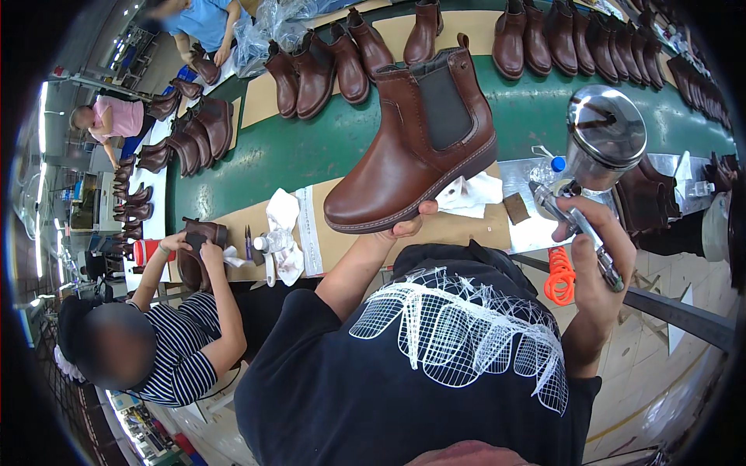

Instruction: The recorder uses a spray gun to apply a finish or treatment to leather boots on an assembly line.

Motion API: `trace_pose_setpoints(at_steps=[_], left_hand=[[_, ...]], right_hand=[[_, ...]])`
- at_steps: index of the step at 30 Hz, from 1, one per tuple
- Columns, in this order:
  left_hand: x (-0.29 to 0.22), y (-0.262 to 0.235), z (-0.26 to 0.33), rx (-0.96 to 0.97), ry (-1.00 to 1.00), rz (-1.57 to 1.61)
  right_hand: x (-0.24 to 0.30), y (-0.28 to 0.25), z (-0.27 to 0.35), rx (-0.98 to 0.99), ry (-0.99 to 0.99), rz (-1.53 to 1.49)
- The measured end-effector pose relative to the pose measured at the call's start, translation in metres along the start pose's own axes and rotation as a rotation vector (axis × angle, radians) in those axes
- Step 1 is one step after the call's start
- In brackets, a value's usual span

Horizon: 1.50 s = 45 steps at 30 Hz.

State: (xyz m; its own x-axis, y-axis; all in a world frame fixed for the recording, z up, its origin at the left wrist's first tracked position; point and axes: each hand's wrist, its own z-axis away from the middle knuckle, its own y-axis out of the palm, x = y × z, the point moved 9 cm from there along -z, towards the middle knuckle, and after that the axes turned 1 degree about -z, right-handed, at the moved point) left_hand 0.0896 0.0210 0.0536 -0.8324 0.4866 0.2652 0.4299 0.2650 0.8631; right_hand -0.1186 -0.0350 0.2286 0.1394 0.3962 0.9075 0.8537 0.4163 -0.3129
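Note:
A brown leather Chelsea boot [404, 155] with a dark elastic side panel is held up in front of me, toe to the left. My left hand [406, 224] is closed under its sole, and the boot hides most of those fingers. To the right, my right hand [602, 252] grips a metal spray gun [558, 203] with a shiny round cup [606, 128] on top. The gun's nozzle points left toward the boot's heel side, apart from it. Beside the gun hangs a coiled orange air hose [559, 276].
Rows of brown boots [561, 39] line the far side of the green table [272, 155]. White cloths [472, 194] and a blue-capped bottle [549, 169] lie on the near bench. At left, a co-worker in a striped shirt [183, 342] handles another boot; other people stand farther back.

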Motion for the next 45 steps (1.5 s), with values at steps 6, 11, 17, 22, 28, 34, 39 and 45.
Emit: trace_pose_setpoints(at_steps=[6,11,17,22,28,34,39,45], left_hand=[[-0.001,0.004,-0.005,0.047,-0.009,0.008],[-0.002,0.002,-0.009,0.056,-0.006,0.022],[0.002,0.001,-0.018,-0.088,0.006,-0.113],[-0.002,0.0,-0.027,-0.069,0.032,-0.103],[-0.019,-0.01,-0.036,-0.404,0.354,-0.288],[-0.011,-0.014,-0.039,-0.151,0.156,-0.569],[-0.015,-0.025,-0.043,-0.343,0.299,-0.535],[-0.018,-0.024,-0.057,-0.356,0.415,-0.485]], right_hand=[[0.005,0.004,-0.002,-0.019,0.018,0.027],[0.001,0.005,0.0,-0.019,0.024,0.034],[-0.016,0.003,0.006,0.007,0.085,0.038],[-0.03,-0.003,0.006,0.024,0.154,0.013],[-0.029,-0.017,-0.009,0.016,0.194,-0.109],[-0.006,-0.024,-0.037,0.047,-0.017,-0.091],[-0.013,-0.026,-0.043,0.099,0.005,-0.07],[-0.038,-0.027,-0.038,0.18,0.138,-0.049]])
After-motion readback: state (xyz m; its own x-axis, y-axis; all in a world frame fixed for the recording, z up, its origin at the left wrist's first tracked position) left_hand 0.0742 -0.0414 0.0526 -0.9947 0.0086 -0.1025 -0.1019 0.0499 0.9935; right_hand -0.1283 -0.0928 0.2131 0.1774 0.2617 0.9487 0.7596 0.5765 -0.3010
